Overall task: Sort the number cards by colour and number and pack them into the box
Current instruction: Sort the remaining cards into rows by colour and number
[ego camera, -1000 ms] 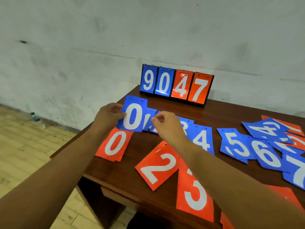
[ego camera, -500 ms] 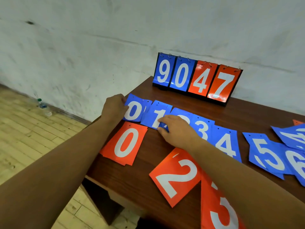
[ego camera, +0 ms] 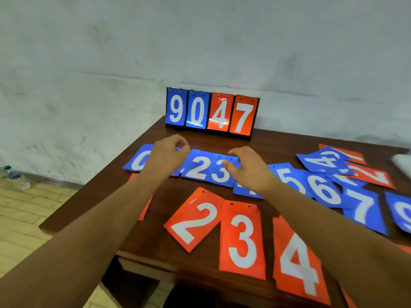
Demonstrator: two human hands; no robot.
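At the far left we see a water bottle (ego camera: 10, 173) on the floor by the wall. The wooden table (ego camera: 106, 190) carries the number cards. Along its far side we find a blue row: the blue 0 card (ego camera: 136, 161) lies flat at the left end, partly hidden by the left hand (ego camera: 165, 155). That hand's fingers are curled in over the row, and we cannot tell whether they pinch a card or nothing. Under the left forearm we make out the edge of a red card (ego camera: 145, 210).

Next come the blue 2 card (ego camera: 198, 167) and the blue 3 card (ego camera: 219, 173), overlapping. The right hand (ego camera: 250, 171) grasps the blue 3 card, thumb on its face and fingers curled over its far edge. Behind, against the wall, we see the scoreboard stand (ego camera: 211, 112) upright, showing 9 and 0 in blue, 4 and 7 in red.

Nearer us lie the red 2 card (ego camera: 195, 220), tilted, the red 3 card (ego camera: 242, 240) touching it, and the red 4 card (ego camera: 298, 265).

Right of the right hand we see the blue 5 card (ego camera: 290, 177), blue 6 card (ego camera: 324, 192) and blue 7 card (ego camera: 362, 208) overlapping, with a loose pile (ego camera: 327, 162) of blue and red cards behind them.
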